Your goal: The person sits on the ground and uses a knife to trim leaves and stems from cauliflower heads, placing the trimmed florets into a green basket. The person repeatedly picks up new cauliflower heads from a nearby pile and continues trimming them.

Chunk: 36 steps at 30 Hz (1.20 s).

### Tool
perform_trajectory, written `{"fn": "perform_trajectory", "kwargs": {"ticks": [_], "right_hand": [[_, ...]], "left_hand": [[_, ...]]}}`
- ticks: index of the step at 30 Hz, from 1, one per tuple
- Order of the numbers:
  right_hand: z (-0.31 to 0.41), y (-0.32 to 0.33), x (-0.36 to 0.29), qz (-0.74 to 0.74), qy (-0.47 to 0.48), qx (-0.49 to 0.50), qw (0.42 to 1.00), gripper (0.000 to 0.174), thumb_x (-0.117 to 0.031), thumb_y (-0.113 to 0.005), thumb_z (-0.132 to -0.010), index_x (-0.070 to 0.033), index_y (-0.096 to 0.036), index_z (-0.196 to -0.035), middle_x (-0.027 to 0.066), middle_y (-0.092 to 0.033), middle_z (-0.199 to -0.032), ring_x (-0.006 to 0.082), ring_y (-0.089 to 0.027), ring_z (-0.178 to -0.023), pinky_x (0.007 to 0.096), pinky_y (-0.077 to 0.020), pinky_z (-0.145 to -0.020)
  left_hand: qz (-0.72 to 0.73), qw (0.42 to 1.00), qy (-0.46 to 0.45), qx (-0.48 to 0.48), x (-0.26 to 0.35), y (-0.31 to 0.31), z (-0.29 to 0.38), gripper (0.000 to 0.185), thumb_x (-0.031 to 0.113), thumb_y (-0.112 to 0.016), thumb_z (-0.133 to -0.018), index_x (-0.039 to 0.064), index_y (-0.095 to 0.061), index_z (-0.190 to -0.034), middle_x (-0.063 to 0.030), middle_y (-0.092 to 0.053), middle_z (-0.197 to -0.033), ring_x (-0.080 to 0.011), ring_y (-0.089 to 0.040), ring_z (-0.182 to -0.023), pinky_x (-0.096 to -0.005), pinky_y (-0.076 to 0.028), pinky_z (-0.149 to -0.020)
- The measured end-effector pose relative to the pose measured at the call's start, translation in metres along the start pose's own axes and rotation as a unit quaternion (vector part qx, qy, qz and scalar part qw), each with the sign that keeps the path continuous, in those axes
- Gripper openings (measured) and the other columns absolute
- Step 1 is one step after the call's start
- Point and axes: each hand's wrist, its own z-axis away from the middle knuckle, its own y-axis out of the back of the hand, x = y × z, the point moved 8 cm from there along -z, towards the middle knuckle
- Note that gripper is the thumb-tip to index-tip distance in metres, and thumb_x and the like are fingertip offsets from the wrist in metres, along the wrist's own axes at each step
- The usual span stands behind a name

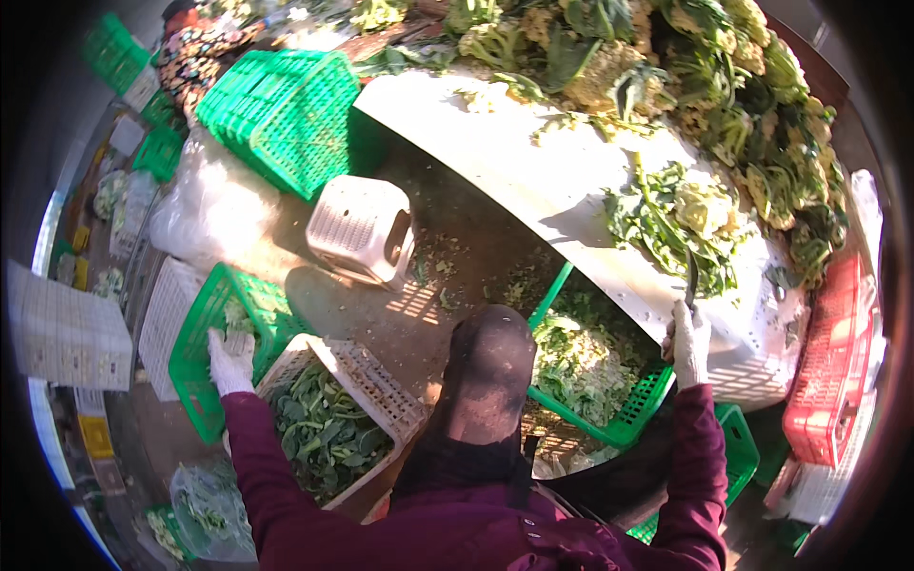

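My left hand (232,357), in a white glove, reaches into a green plastic crate (196,371) at my left. Its fingers are beside a pale cauliflower piece (239,314); whether they grip it I cannot tell. My right hand (690,342), also gloved, is shut on a knife (692,275) at the edge of the white table (493,157). The blade points up towards a heap of cut leaves (664,221), with a pale cauliflower head (707,207) among them.
Cauliflowers with leaves (750,107) are piled at the table's back. Below it, a green crate (621,435) holds trimmings. A whitish crate (371,392) contains leaves. A white stool (360,221) and stacked green crates (285,107) stand ahead. Red crates (828,364) stand right. A person (189,64) is at far left.
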Motion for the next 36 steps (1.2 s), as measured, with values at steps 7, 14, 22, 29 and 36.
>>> {"fn": "perform_trajectory", "kwargs": {"ticks": [7,14,22,29,36], "right_hand": [[-0.015,0.049,0.005,-0.048,-0.025,0.068,0.996,0.037,-0.036,-0.063,-0.101,0.0,-0.059,-0.107,0.0026,-0.056,-0.066,0.0099,-0.053,-0.045,0.0266,-0.0417,-0.039],[-0.012,0.08,0.008,-0.051,-0.023,0.084,0.995,0.036,-0.032,-0.063,-0.1,0.004,-0.06,-0.098,0.0043,-0.058,-0.063,0.0126,-0.057,-0.046,0.0301,-0.0473,-0.047],[-0.013,0.091,0.002,-0.031,-0.044,0.051,0.997,0.034,-0.03,-0.063,-0.101,0.003,-0.06,-0.098,0.0045,-0.059,-0.063,0.0122,-0.057,-0.05,0.0313,-0.0469,-0.05],[-0.014,0.089,0.014,0.07,0.015,0.057,0.996,0.038,-0.036,-0.066,-0.098,0.002,-0.063,-0.103,0.0137,-0.068,-0.071,0.0273,-0.067,-0.061,0.0398,-0.0517,-0.062],[-0.009,0.078,0.002,0.085,0.03,0.037,0.995,0.037,-0.035,-0.066,-0.098,0.001,-0.064,-0.104,0.0163,-0.072,-0.079,0.0346,-0.07,-0.073,0.0444,-0.0535,-0.068]], "left_hand": [[-0.279,0.852,0.018,-0.442,-0.185,-0.361,0.186,0.037,0.027,-0.061,-0.105,0.006,-0.059,-0.135,-0.01,-0.067,-0.118,-0.0217,-0.069,-0.095,-0.0349,-0.058,-0.078],[-0.461,0.507,-0.166,-0.709,-0.373,-0.599,0.479,0.056,0.019,-0.077,-0.09,0.001,-0.056,-0.138,-0.0126,-0.059,-0.137,-0.0151,-0.063,-0.103,-0.0312,-0.054,-0.086],[-0.552,0.162,-0.367,-0.731,-0.517,-0.709,0.577,0.108,0.029,-0.084,-0.07,0.02,-0.029,-0.162,-0.021,-0.037,-0.157,-0.0369,-0.047,-0.14,-0.0427,-0.042,-0.115],[-0.479,0.118,-0.26,-0.83,-0.55,-0.722,0.566,0.095,0.016,-0.084,-0.07,0.013,-0.043,-0.155,-0.0177,-0.047,-0.149,-0.0333,-0.048,-0.138,-0.0372,-0.041,-0.114],[-0.487,0.223,-0.351,-0.768,-0.533,-0.693,0.542,0.076,0.015,-0.081,-0.077,0.012,-0.052,-0.147,-0.0131,-0.055,-0.137,-0.0282,-0.054,-0.13,-0.0363,-0.045,-0.11]]}}
